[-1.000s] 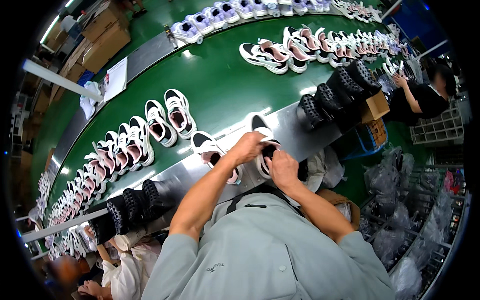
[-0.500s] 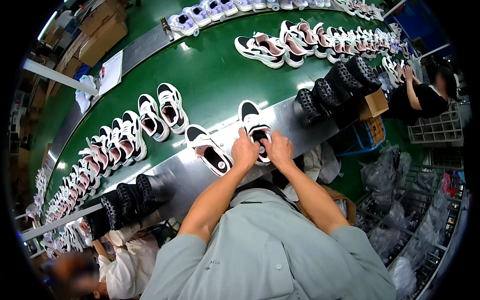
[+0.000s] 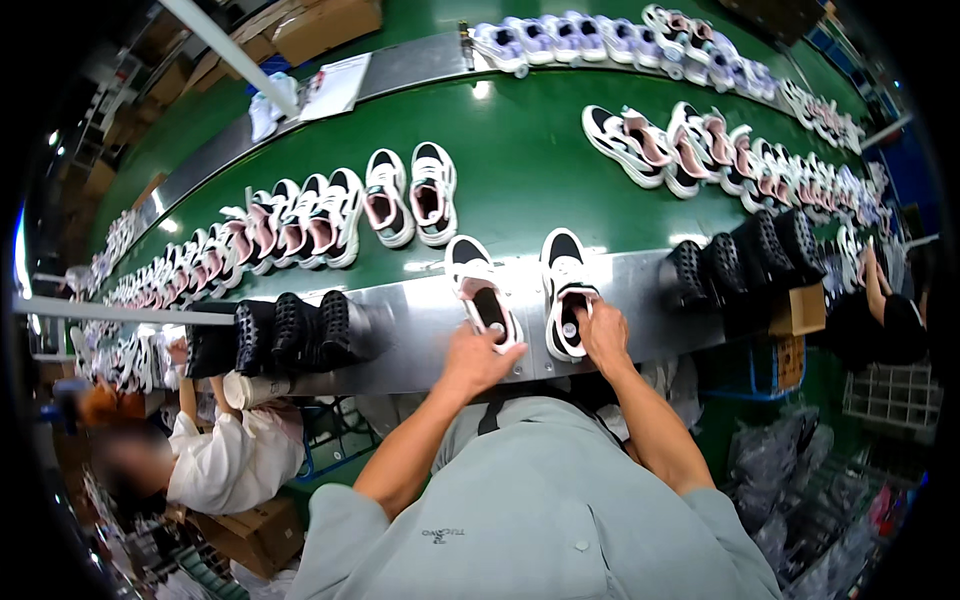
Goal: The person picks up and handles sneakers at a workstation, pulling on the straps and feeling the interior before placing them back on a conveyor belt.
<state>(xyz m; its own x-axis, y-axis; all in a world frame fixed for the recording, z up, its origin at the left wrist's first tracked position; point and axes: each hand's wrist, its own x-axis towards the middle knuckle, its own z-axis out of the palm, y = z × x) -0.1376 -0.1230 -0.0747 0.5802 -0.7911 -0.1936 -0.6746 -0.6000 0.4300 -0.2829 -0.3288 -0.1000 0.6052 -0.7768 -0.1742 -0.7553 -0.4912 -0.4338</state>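
Two black-and-white sneakers stand side by side on the metal ledge in front of me, toes pointing away. My left hand (image 3: 480, 358) is closed at the heel of the left sneaker (image 3: 468, 262), its thumb at the shoe's opening. The right sneaker (image 3: 565, 254) has my right hand (image 3: 606, 332) gripping its heel and collar, with fingertips at the opening. A round pale mark shows on the dark insole of each shoe. The undersides of both heels are hidden.
Black boots stand on the metal ledge (image 3: 420, 345), some to the left (image 3: 290, 330) and some to the right (image 3: 745, 260). Sneaker rows line the green belt (image 3: 520, 130). A person in white (image 3: 240, 450) is at left, another in black (image 3: 870, 330) at right. An open carton (image 3: 800, 312) sits right.
My left hand has moved from the right sneaker to the left one. The left sneaker now stands straighter and closer to the right one. My view has turned, shifting the scene.
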